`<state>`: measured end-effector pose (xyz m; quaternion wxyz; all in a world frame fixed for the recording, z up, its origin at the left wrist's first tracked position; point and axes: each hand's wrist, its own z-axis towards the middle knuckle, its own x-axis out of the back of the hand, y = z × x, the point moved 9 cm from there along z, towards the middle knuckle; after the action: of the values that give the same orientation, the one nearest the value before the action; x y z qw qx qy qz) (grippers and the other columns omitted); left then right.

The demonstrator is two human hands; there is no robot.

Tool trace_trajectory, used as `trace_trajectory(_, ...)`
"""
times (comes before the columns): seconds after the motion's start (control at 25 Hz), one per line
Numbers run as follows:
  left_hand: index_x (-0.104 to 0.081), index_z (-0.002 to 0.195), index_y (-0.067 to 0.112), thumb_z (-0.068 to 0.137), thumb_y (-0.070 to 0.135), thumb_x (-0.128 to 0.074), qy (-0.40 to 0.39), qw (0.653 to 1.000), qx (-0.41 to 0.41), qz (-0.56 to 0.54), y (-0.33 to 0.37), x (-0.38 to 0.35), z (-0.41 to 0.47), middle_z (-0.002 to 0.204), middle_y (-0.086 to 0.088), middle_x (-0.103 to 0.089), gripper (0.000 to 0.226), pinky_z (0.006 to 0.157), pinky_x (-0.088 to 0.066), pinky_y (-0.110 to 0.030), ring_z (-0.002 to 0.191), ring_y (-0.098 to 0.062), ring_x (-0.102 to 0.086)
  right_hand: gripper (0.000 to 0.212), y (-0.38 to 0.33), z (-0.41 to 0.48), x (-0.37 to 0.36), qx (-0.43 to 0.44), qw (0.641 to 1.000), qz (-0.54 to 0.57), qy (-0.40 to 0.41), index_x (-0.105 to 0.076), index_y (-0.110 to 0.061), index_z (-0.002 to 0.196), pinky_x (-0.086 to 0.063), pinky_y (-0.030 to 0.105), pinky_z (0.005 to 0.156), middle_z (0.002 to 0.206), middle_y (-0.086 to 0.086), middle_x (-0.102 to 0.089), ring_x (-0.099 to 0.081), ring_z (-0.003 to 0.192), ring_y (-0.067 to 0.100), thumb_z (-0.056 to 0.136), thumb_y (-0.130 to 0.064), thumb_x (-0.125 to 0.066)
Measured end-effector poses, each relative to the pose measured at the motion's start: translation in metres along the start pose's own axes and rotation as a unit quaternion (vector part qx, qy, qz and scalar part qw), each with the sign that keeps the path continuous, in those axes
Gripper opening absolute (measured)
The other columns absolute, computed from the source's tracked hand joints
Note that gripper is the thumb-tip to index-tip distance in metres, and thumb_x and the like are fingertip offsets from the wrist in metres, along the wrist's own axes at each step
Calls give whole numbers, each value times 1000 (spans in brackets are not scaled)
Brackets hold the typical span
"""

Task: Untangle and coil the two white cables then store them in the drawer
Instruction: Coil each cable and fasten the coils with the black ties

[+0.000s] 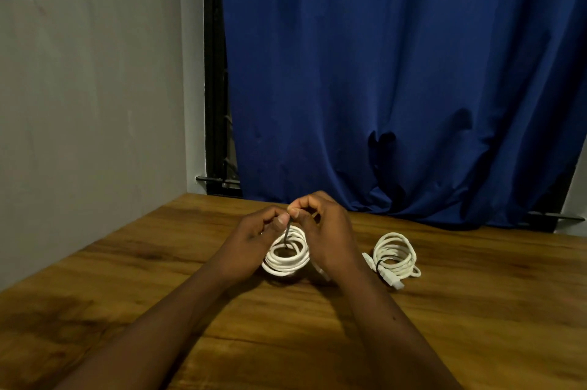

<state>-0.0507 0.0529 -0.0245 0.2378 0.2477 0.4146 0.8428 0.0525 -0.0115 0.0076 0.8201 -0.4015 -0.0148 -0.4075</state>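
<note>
White cable coil: rests on the wooden surface. Dark tie: rises from the coil's centre. Left hand, right hand: just above the coil, each grip pinching the tie. Second coil: to the right of it, apart, bound by a black band. Blue curtain: behind.

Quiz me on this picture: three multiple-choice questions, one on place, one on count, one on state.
1. The free coil lies: A right of the right hand; B in a drawer; C on the floor.
2. White coils in view: A one; B two; C four.
3. The left hand and right hand: A lie flat; B pinch a dark tie; C hold a cup.
Key: A, it lies on the table there; B, it plus the second coil under the hands; B, fingers of both meet on the tie.
</note>
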Motion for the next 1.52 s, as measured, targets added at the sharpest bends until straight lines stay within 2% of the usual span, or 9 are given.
trace_trajectory(0.12, -63, 87, 17, 101, 21, -46, -11, 1000, -2, 12, 5, -4, -1, 73, 8, -67, 22, 64, -46, -17, 68, -1, -60, 14, 2, 1, -4, -6, 999, 38, -17, -69, -22, 80, -42, 6, 71, 92, -6, -56, -55, 82, -6, 89, -12, -65)
trace_trajectory(0.2, -62, 88, 19, 102, 19, -44, -6, 1000, -1, 5, 6, -4, -2, 73, 11, -66, 22, 65, -45, -15, 69, 1, -59, 16, 3, 2, -4, -18, 997, 68, -31, -68, -24, 80, -43, 7, 71, 93, -3, -59, -56, 82, -5, 89, -11, -66)
trace_trajectory(0.52, -60, 79, 20, 101, 14, -45, 30, 997, 46, -45, -2, -1, 3, 66, 7, -64, 27, 61, -46, -20, 61, -3, -58, 12, 0, 1, -4, -7, 996, 82, -31, -70, -20, 81, -45, 8, 71, 90, -4, -64, -59, 82, -2, 88, -11, -67)
trace_trajectory(0.76, -61, 77, 15, 100, 11, -45, 46, 997, 45, -46, -3, 3, 2, 65, 5, -64, 28, 60, -47, -21, 60, -5, -58, 11, -2, -2, -6, -9, 995, 94, -5, -71, -8, 82, -45, 8, 69, 88, -1, -64, -60, 78, -4, 89, -5, -63)
trace_trajectory(0.96, -64, 83, 14, 100, 11, -47, 37, 999, 15, -27, 3, 6, 2, 72, 2, -68, 24, 62, -50, -20, 66, -7, -62, 16, 0, -3, -8, -28, 994, 109, -6, -68, -21, 81, -48, 11, 71, 92, -3, -66, -62, 82, -1, 91, -10, -63)
trace_trajectory(1.08, -63, 82, 16, 100, 13, -48, 30, 999, 5, -17, 4, 6, 1, 72, 1, -66, 23, 62, -49, -21, 66, -8, -61, 14, 5, -2, -10, -42, 993, 109, -11, -68, -21, 83, -51, 15, 73, 93, -2, -68, -65, 84, 2, 91, -12, -63)
trace_trajectory(1.2, -64, 87, 10, 99, 16, -50, 15, 1000, 10, -22, 1, 4, -1, 74, -2, -67, 20, 62, -50, -22, 67, -11, -62, 11, 14, -3, -13, -94, 983, 148, -52, -71, -15, 92, -54, 20, 74, 91, 2, -73, -69, 84, 8, 94, -17, -60)
trace_trajectory(1.32, -63, 86, 7, 99, 18, -52, 9, 1000, 18, -9, -4, 7, -1, 74, -4, -68, 20, 62, -50, -23, 67, -13, -62, 17, 14, -6, -15, -104, 976, 153, -112, -73, -12, 101, -56, 20, 78, 95, 3, -75, -70, 87, 9, 94, -23, -61)
trace_trajectory(1.52, -62, 79, 12, 99, 14, -52, -18, 999, 37, 4, -12, 3, -2, 69, -2, -66, 22, 56, -47, -21, 62, -9, -60, 13, 14, -10, -17, -95, 973, 117, -175, -75, -11, 96, -59, 31, 84, 94, 5, -76, -72, 90, 19, 84, -12, -74)
